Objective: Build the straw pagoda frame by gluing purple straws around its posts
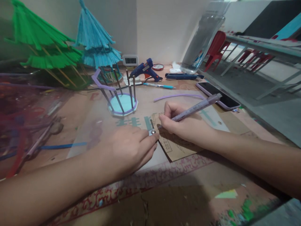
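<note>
My right hand [176,121] is closed around a purple patterned pen [196,106], its tip down near the edge of a brown cardboard piece [181,153] with printed marks. Beside that edge my left hand [131,146] is closed, fingertips pinched on a small object with a round silver rivet [153,132] and a thin dark end; most of it is hidden. Under the cardboard lies a translucent sheet [145,164]. Beyond my hands stands a ring of dark upright sticks [119,102] on a light-blue base [122,103] edged in purple.
Green [39,40] and blue [95,37] fuzzy-roofed models stand back left. A blue glue gun [147,70], a turquoise pen [158,85], a utility knife [183,76] and a clear bottle [199,40] line the back. A phone [218,95] lies right; blurred coloured strips lie left.
</note>
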`<state>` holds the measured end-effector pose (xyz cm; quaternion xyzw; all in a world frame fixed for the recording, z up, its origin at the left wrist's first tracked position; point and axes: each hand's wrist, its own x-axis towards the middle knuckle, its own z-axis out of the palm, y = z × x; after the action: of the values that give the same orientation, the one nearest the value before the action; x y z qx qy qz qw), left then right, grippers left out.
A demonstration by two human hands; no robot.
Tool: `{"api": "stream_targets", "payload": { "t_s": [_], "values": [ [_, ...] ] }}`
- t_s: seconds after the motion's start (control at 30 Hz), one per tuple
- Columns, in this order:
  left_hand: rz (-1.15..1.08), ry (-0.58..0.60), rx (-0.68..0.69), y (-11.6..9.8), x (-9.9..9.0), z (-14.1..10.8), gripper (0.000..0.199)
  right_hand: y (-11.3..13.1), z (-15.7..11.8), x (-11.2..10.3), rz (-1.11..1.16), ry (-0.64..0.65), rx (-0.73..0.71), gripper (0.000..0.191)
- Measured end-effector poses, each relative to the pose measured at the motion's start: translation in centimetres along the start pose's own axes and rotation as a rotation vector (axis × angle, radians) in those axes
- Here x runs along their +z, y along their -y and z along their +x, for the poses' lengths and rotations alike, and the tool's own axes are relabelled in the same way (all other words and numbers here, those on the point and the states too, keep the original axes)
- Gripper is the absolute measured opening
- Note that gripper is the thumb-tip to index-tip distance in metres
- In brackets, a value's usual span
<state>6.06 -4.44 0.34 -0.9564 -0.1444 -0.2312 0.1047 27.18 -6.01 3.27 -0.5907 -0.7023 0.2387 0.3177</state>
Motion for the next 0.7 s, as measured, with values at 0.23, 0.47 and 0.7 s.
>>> {"api": "stream_targets", "payload": {
  "t_s": [0.23,0.47,0.7],
  "values": [
    [0.005,-0.006,0.007,0.01,-0.05,0.01,0.024,0.06,0.01,-0.06,-0.02,0.006,0.01,0.026],
    [0.003,-0.027,0.007,-0.02,-0.14,0.13,0.023,0.17,-0.14,-0.06,-0.003,-0.024,0.033,0.025],
    [0.004,-0.011,0.005,-0.04,-0.05,0.07,0.024,0.22,-0.04,-0.14,-0.049,-0.021,0.013,0.026]
  ]
}}
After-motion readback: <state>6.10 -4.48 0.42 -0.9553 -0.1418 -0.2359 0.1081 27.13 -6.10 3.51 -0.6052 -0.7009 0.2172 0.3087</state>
